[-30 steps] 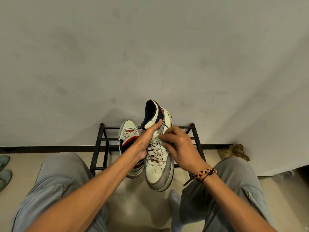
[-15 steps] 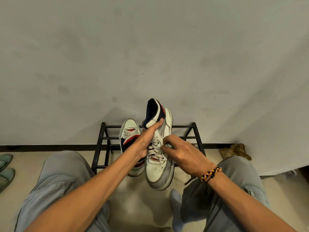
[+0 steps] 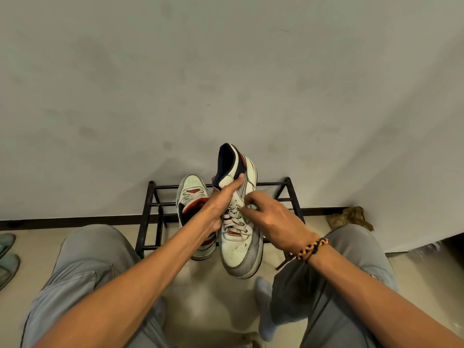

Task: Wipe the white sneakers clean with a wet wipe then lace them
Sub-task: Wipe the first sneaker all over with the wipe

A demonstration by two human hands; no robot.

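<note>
A seated person in grey trousers holds one white sneaker (image 3: 239,237) up in front of a pale wall, toe pointing down toward the camera. The left hand (image 3: 221,202) grips it along the tongue and collar. The right hand (image 3: 268,217), with a braided bracelet (image 3: 311,248) at its wrist, presses a pale, crumpled wet wipe (image 3: 251,206) against the shoe's side beside the laces, fingers curled over it. The second sneaker (image 3: 194,197) rests on a black metal shoe rack (image 3: 150,212) behind. No brand or writing is legible
</note>
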